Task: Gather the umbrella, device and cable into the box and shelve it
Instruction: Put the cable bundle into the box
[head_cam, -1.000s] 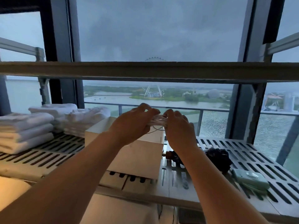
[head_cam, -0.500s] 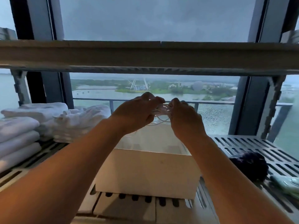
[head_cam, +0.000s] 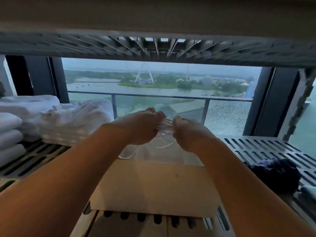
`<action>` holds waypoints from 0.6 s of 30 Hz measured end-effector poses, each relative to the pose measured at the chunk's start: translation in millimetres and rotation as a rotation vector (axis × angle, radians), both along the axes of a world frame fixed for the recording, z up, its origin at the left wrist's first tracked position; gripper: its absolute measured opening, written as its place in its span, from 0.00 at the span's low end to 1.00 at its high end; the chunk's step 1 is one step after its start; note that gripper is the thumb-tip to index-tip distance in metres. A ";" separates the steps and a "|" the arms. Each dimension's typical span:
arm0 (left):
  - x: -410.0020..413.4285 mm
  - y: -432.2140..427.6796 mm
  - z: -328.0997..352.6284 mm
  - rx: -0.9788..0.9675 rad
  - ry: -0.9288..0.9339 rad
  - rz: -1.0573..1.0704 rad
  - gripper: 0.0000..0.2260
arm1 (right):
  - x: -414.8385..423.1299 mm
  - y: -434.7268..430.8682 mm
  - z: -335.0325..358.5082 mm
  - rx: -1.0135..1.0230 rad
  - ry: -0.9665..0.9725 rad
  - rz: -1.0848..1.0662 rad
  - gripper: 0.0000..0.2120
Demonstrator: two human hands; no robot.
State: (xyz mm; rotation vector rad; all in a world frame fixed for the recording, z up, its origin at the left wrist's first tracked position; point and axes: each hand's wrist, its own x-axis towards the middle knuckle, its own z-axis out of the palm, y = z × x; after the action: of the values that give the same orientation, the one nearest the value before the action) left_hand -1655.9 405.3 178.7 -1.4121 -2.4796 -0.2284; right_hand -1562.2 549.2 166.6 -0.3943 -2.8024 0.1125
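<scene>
the view has dropped closer to the box [head_cam: 153, 185] since a moment ago. left hand [head_cam: 142, 127] and right hand [head_cam: 189, 132] both pinch the coiled cable [head_cam: 165, 129] above it. the dark umbrella [head_cam: 277, 175] lies on the shelf [head_cam: 266, 147] beside.

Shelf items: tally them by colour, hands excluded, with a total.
White: 2, the towels as one stack and the cable held in both hands
Tan: 1, the box
Dark blue: 1, the umbrella
Pale green: 1, the device, cut off at the frame edge
Total: 5
</scene>
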 end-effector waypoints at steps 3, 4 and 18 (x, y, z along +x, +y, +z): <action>-3.8 0.4 3.1 -0.040 -0.026 0.047 0.16 | -9.0 -3.3 5.6 -0.002 -0.081 0.023 0.06; -4.1 0.6 4.4 -0.057 -0.037 0.061 0.15 | -11.5 -4.7 7.7 0.002 -0.118 0.029 0.08; -6.9 18.0 -9.3 -0.304 -0.140 0.163 0.12 | -25.7 -3.1 -9.4 0.113 -0.358 0.019 0.16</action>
State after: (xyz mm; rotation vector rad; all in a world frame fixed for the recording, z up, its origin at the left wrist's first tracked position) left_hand -1662.8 423.3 169.4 -1.3309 -2.8233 0.0909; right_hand -1587.9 546.1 157.2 -0.3934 -3.1449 -0.1254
